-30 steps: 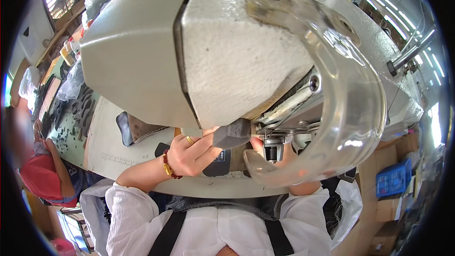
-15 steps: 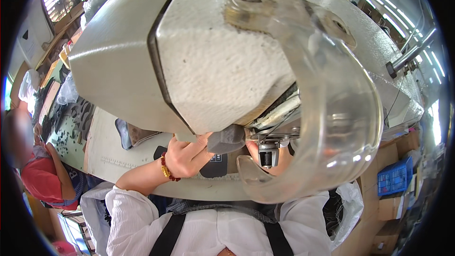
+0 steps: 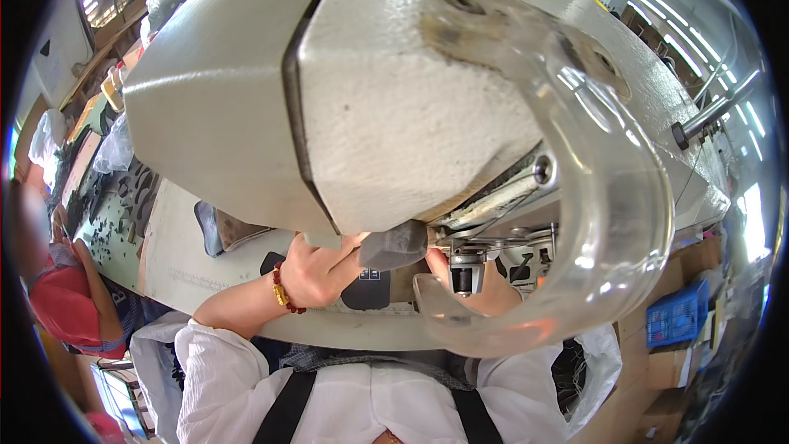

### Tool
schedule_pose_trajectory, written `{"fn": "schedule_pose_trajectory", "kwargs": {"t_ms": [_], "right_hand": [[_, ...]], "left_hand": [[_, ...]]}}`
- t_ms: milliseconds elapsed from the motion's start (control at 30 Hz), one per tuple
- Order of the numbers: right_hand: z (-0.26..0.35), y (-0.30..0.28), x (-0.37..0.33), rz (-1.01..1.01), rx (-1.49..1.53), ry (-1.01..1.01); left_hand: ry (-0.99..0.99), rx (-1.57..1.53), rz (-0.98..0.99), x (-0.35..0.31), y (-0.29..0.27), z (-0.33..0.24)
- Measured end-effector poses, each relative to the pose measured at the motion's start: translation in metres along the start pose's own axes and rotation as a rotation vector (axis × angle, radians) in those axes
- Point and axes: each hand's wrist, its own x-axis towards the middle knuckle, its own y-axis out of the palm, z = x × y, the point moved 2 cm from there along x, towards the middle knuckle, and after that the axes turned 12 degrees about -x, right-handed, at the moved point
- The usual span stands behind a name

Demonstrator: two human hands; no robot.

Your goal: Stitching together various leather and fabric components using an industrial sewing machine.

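Note:
The pale head of a sewing machine (image 3: 427,115) fills the middle of the view. Below it, my left hand (image 3: 316,275) is closed, its knuckles bent and its fingertips hidden behind the machine and a dark grey block (image 3: 394,245). Whatever those fingers hold does not show. My right hand (image 3: 491,289) is on the other side of the metal presser parts (image 3: 466,273), partly seen through a curved clear guard (image 3: 608,197); most of its fingers are hidden. Between the hands lies a dark flat piece (image 3: 366,292) with pale markings.
On the pale worktable (image 3: 177,234), left of the machine, lies a brown and grey shaped piece (image 3: 226,230). A person in red (image 3: 74,304) works at a green table with dark cut pieces. Bags hang at both sides of me. A blue crate (image 3: 678,314) stands at right.
The view has shifted slightly, so the machine sits a little further right and more of its presser parts show. Both hands stay by the machine with little visible movement.

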Motion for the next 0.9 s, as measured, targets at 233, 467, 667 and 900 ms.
{"fn": "schedule_pose_trajectory", "kwargs": {"t_ms": [233,467,667,900], "right_hand": [[-0.009,0.019,-0.012,-0.014,-0.020,0.016],[-0.012,0.016,-0.011,-0.028,0.017,-0.004],[-0.013,0.020,-0.012,-0.119,-0.013,0.039],[-0.019,0.024,-0.014,-0.021,0.095,0.020]], "left_hand": [[-0.048,-0.140,-0.089,0.003,0.000,0.008],[-0.017,-0.125,-0.123,0.006,-0.003,0.005],[-0.081,-0.156,-0.083,0.001,0.001,0.008],[-0.103,-0.156,-0.037,-0.001,0.002,0.012]]}}
